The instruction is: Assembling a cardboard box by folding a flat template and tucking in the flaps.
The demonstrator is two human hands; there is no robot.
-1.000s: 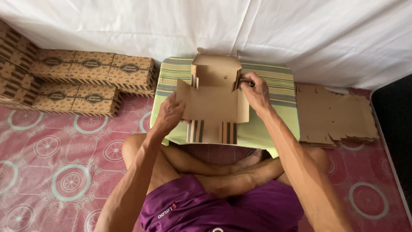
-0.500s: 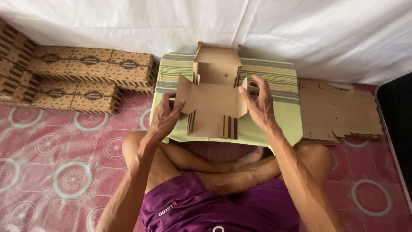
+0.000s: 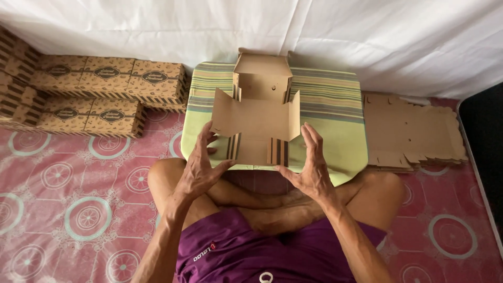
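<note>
A brown cardboard box (image 3: 257, 112), partly folded, lies on a green striped cushion (image 3: 335, 105) in front of my crossed legs. Its far end stands up as a small open compartment, its side flaps stick up, and its near flap with dark stripes lies flat. My left hand (image 3: 201, 167) is at the near left corner, fingers spread, thumb against the near flap's edge. My right hand (image 3: 312, 167) mirrors it at the near right corner, thumb touching the flap and fingers raised beside the side flap.
Several finished patterned brown boxes (image 3: 105, 78) are stacked along the left by a white cloth backdrop (image 3: 314, 31). A pile of flat unfolded cardboard blanks (image 3: 408, 131) lies right of the cushion. The floor mat (image 3: 78, 209) is pink with ring patterns.
Both hands have slid from the box's side flaps and far end down to its near corners. The side flaps now stand up on their own.
</note>
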